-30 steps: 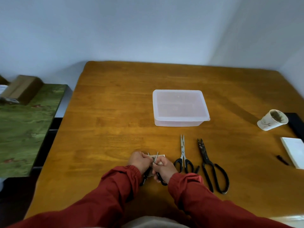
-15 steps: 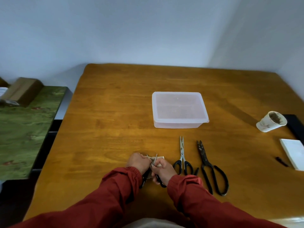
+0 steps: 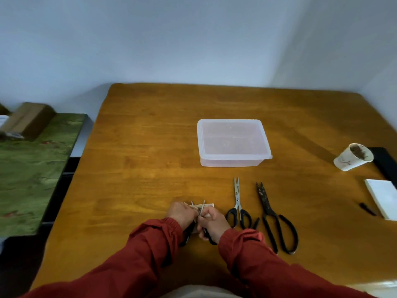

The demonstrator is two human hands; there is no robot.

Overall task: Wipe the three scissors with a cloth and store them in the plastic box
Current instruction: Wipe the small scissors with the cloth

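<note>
Near the front of the wooden table (image 3: 150, 160), my left hand (image 3: 182, 214) and my right hand (image 3: 213, 221) together grip a black-handled pair of scissors (image 3: 209, 238) with its blades spread, and a beige cloth (image 3: 207, 205) is bunched around the blades. Which hand holds the cloth I cannot tell. Silver scissors with black handles (image 3: 237, 203) lie to the right, blades pointing away. Larger dark scissors (image 3: 272, 216) lie further right. The translucent plastic box (image 3: 233, 145) sits behind them with its lid on.
A stained paper cup (image 3: 352, 157) lies tilted at the right, by a black slab (image 3: 384, 160). A white pad (image 3: 383, 197) and a small black object (image 3: 367, 209) sit near the right edge. A green bench (image 3: 32, 168) with a cardboard box (image 3: 28, 120) stands left of the table.
My hands stay together on the scissors and cloth, with only small shifts of the fingers. The view has tilted slightly, so everything sits a little lower in frame.
</note>
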